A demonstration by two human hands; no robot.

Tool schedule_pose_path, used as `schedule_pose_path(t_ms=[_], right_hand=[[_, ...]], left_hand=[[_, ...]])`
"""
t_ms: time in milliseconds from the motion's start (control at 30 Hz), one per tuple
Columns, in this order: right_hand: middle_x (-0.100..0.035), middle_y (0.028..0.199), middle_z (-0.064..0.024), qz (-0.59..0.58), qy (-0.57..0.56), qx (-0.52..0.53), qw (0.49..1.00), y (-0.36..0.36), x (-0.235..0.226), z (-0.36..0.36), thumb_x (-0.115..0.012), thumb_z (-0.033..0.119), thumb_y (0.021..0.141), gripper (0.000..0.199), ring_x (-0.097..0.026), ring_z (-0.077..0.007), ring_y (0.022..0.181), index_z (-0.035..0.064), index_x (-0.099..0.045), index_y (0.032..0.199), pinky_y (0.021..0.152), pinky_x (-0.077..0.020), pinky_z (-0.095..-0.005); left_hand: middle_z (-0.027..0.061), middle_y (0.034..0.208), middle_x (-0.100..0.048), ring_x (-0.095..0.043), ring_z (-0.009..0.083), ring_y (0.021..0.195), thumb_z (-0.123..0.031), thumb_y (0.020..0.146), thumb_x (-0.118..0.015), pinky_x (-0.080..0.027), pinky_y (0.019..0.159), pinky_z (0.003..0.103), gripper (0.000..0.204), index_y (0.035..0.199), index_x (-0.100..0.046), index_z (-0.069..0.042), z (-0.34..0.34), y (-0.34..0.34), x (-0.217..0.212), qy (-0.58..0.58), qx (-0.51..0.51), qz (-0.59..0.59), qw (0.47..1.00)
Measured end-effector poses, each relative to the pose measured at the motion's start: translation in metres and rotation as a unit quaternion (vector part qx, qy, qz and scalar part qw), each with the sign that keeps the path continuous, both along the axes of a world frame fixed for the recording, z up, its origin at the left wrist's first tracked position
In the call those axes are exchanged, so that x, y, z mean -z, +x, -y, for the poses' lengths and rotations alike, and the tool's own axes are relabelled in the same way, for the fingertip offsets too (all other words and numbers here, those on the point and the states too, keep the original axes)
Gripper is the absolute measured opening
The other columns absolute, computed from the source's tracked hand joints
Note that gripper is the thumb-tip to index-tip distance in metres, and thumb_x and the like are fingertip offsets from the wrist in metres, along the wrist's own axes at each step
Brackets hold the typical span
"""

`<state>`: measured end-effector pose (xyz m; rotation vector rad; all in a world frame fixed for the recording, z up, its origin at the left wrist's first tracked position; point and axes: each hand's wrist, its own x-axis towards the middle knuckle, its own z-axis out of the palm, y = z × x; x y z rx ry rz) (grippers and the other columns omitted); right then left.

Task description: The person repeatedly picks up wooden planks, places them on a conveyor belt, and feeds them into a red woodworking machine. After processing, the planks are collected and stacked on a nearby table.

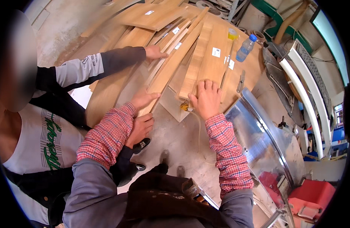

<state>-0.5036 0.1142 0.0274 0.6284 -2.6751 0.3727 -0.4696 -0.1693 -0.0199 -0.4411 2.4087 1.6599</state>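
Observation:
My left hand (144, 99) grips the near end of a long, narrow wood-coloured board (174, 60), its thumb over the edge and its other fingers mostly hidden. A co-worker beside me on the left holds the same bundle, with one hand (141, 128) at the near end below mine and the other hand (156, 52) farther along. My right hand (208, 98) is closed over the near end of a wider wooden board (209, 60), thumb at the end edge and fingers on the top face. White labels (216, 52) are stuck on several boards.
Larger wooden panels (144, 16) lie at the far left. A blue-capped water bottle (246, 48) and a yellow tape roll (232, 34) stand on the round-edged table at the right. Nearer are a shiny metal-topped machine (255, 125) and a red box-shaped part (312, 198).

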Motion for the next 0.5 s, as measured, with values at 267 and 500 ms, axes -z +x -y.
schedule_pose_path(t_ms=[267, 500], right_hand=[[-0.056, 0.112, -0.0126, -0.005, -0.034, -0.022, 0.999, -0.008, 0.005, 0.001, -0.078, 0.033, 0.072, 0.05, -0.049, -0.0338, 0.113, 0.0048, -0.061, 0.109, 0.091, -0.0389, -0.0492], [-0.059, 0.109, -0.016, -0.015, -0.102, -0.07, 0.992, -0.004, -0.003, 0.032, -0.075, 0.024, 0.077, 0.041, -0.054, -0.0348, 0.106, 0.0008, -0.06, 0.108, 0.09, -0.0424, -0.0473]], left_hand=[[0.0107, 0.096, -0.069, -0.064, 0.0164, 0.08, -0.032, 0.081, -0.08, -0.051, 0.074, 0.031, 0.052, 0.111, -0.062, 0.007, 0.013, -0.005, -0.002, 0.001, 0.043, -0.04, 0.998], [0.0086, 0.093, -0.069, -0.065, 0.0126, 0.076, -0.035, 0.087, -0.074, -0.051, 0.067, 0.028, 0.045, 0.111, -0.063, 0.001, 0.022, -0.023, -0.015, 0.055, 0.05, 0.036, 0.997]])
